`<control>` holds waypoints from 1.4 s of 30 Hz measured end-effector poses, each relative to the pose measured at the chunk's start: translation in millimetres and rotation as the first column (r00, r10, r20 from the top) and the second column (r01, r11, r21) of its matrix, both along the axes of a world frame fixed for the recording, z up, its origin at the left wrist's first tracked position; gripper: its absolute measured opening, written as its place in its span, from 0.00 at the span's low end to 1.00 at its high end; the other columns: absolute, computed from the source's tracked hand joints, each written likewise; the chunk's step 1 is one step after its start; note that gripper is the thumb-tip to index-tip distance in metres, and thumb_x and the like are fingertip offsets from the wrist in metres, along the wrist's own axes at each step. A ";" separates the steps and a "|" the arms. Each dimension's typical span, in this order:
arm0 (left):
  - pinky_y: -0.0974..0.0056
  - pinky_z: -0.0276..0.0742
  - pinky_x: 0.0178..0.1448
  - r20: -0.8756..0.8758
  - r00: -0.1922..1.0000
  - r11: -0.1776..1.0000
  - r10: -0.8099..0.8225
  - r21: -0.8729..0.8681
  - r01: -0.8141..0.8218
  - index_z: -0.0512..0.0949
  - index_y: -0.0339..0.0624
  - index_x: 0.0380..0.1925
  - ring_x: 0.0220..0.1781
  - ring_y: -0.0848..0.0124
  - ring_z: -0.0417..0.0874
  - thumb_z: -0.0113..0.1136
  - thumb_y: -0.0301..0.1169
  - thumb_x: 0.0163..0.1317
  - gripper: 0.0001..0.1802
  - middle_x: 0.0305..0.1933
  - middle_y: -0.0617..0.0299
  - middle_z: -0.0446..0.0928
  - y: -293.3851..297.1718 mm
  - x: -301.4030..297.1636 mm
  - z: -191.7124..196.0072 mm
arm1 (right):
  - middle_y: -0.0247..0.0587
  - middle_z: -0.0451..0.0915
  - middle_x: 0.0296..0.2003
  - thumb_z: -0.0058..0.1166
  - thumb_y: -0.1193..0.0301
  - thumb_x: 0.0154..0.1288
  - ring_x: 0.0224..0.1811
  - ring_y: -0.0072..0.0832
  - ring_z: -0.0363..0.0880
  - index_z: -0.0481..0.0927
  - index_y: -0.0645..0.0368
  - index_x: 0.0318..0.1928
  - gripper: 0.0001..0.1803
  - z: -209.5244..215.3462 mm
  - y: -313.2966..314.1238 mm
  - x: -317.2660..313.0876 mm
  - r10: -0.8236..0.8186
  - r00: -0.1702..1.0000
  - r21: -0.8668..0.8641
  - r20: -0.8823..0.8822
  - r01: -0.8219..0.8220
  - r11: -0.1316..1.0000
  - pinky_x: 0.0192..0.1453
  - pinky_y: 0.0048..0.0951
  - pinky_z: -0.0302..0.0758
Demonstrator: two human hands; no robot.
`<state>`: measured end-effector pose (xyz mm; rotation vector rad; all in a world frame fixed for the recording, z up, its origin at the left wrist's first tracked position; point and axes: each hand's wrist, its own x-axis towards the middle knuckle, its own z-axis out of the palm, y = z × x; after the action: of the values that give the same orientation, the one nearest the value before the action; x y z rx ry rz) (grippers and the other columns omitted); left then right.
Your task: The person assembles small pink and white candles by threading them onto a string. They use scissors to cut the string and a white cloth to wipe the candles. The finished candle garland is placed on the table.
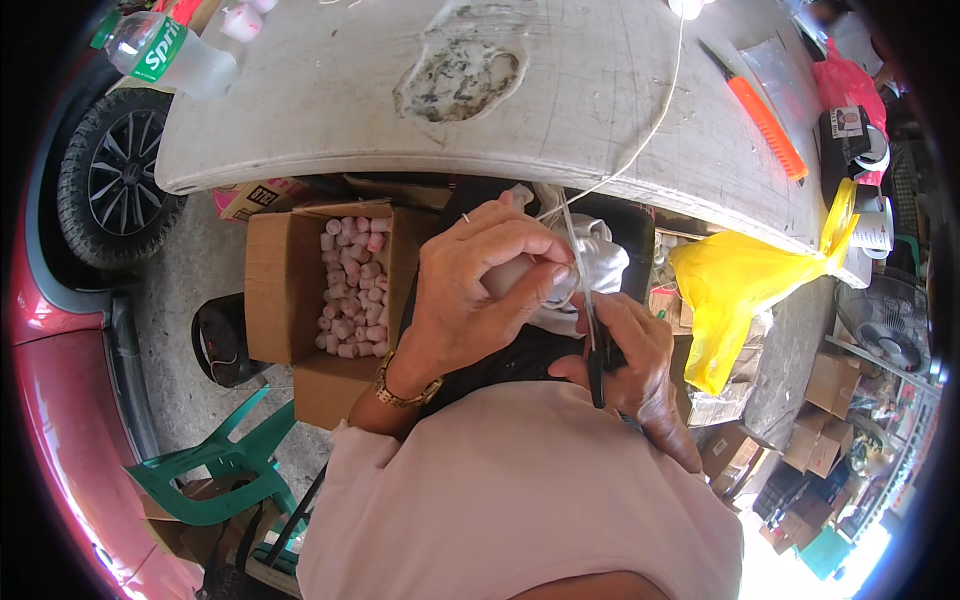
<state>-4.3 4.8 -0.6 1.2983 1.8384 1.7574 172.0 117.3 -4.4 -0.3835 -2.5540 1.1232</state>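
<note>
Both of my hands are close together over my lap, just below the table's near edge. My left hand (490, 280), with a ring and a gold watch, is closed in a pinch near the end of a thin white string (655, 140). Small details between those fingertips are hidden. In my right hand (640, 350) is a pair of scissors (597, 365) with black handles, the blades pointing up beside my left fingertips. Behind the hands lies a bunched white cloth or bag (600, 262), partly covered by them.
The worn white table (330, 100) holds a plastic bottle (165, 55) and an orange-handled knife (765, 125). A cardboard box (275, 285) of small pinkish-white cylinders (355, 290) stands at left, near a green chair (220, 455). A yellow bag (745, 285) hangs at right.
</note>
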 end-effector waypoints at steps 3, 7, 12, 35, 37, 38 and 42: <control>0.51 0.73 0.61 -0.006 1.000 1.000 -0.002 -0.008 0.002 0.81 0.40 0.30 0.36 0.63 0.81 0.66 0.21 0.53 0.05 0.31 0.61 0.82 -0.2 -1.4 -0.9 | 0.41 0.78 0.28 0.79 0.57 0.38 0.26 0.34 0.78 0.77 0.67 0.48 0.39 2.4 0.0 -1.2 -0.033 0.999 -0.005 -0.005 0.033 0.999 0.29 0.32 0.75; 0.51 0.72 0.62 0.012 1.000 0.999 0.006 -0.041 -0.006 0.82 0.40 0.31 0.35 0.63 0.81 0.66 0.21 0.53 0.05 0.31 0.61 0.82 -2.9 -3.3 -1.7 | 0.49 0.79 0.40 0.79 0.63 0.36 0.31 0.35 0.81 0.77 0.66 0.51 0.40 26.2 26.5 -5.3 -0.157 0.988 0.088 -0.001 0.156 0.984 0.32 0.32 0.77; 0.49 0.68 0.67 0.121 0.993 1.000 0.009 0.000 -0.009 0.81 0.38 0.30 0.36 0.67 0.81 0.65 0.20 0.53 0.05 0.31 0.60 0.82 -6.7 -2.5 1.2 | 0.50 0.74 0.50 0.77 0.68 0.41 0.46 0.45 0.80 0.72 0.60 0.59 0.42 69.9 106.6 -6.4 -0.318 0.942 0.447 0.106 0.241 0.861 0.50 0.42 0.77; 0.50 0.67 0.70 0.181 0.975 0.989 0.129 0.053 -0.141 0.79 0.38 0.29 0.33 0.73 0.80 0.65 0.22 0.57 0.04 0.30 0.64 0.79 -13.3 -5.1 9.5 | 0.42 0.79 0.37 0.68 0.71 0.51 0.42 0.36 0.77 0.79 0.60 0.39 0.15 95.5 191.5 -59.0 -0.109 0.968 0.375 0.225 0.017 0.927 0.48 0.34 0.75; 0.48 0.69 0.68 -0.045 0.988 0.988 0.150 0.037 -0.149 0.78 0.39 0.29 0.33 0.68 0.82 0.65 0.21 0.55 0.04 0.30 0.63 0.80 -8.4 -4.1 11.0 | 0.41 0.80 0.41 0.65 0.74 0.53 0.45 0.33 0.78 0.80 0.60 0.42 0.15 90.1 151.8 -53.6 -0.107 0.990 0.487 0.090 0.050 0.872 0.49 0.33 0.75; 0.47 0.70 0.67 -0.124 0.985 0.992 0.124 0.054 -0.118 0.78 0.39 0.29 0.33 0.66 0.82 0.65 0.21 0.54 0.05 0.31 0.62 0.80 -5.4 -2.6 12.4 | 0.45 0.82 0.38 0.63 0.74 0.54 0.37 0.35 0.82 0.81 0.60 0.44 0.15 84.9 129.9 -54.6 0.045 0.995 0.415 -0.087 -0.005 0.910 0.43 0.34 0.78; 0.44 0.72 0.65 -0.359 0.922 0.988 0.144 0.106 -0.113 0.78 0.40 0.32 0.33 0.61 0.84 0.65 0.20 0.52 0.07 0.31 0.61 0.80 10.0 -0.6 18.8 | 0.40 0.84 0.36 0.66 0.80 0.55 0.35 0.23 0.83 0.80 0.62 0.51 0.21 62.4 52.0 -55.8 0.170 0.985 -0.162 -0.039 -0.174 0.971 0.41 0.26 0.79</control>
<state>-4.9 14.9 18.2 1.6677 2.1082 1.7664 116.2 169.3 58.0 -0.1873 -2.5188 1.3984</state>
